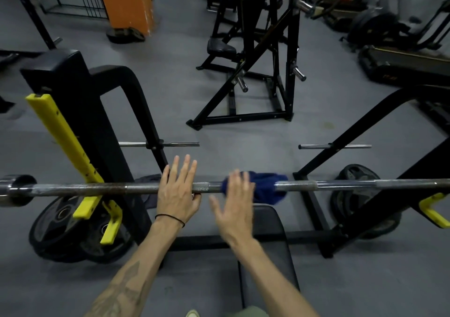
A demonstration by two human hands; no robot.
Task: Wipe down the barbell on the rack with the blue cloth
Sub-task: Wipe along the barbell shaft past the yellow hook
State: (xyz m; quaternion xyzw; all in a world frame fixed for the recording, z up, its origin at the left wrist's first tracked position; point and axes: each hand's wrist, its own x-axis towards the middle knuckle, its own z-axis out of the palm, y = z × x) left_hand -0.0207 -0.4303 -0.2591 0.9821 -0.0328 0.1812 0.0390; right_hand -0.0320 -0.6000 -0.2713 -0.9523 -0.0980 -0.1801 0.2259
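While our left hand [176, 192] rests flat on the barbell [341, 184], our right hand [235, 201], fingers spread, reaches the cloth [266, 187]; next, grip and wipe.

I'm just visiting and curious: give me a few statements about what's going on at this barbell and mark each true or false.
1. The blue cloth is draped over the barbell. True.
2. The left hand is clenched in a fist. False: its fingers are straight, resting on the bar.
3. The right hand is beside the cloth with fingers spread. True.
4. The yellow hooks hold the bar at the person's left. True.
5. The cloth lies on the floor. False: it hangs on the bar.
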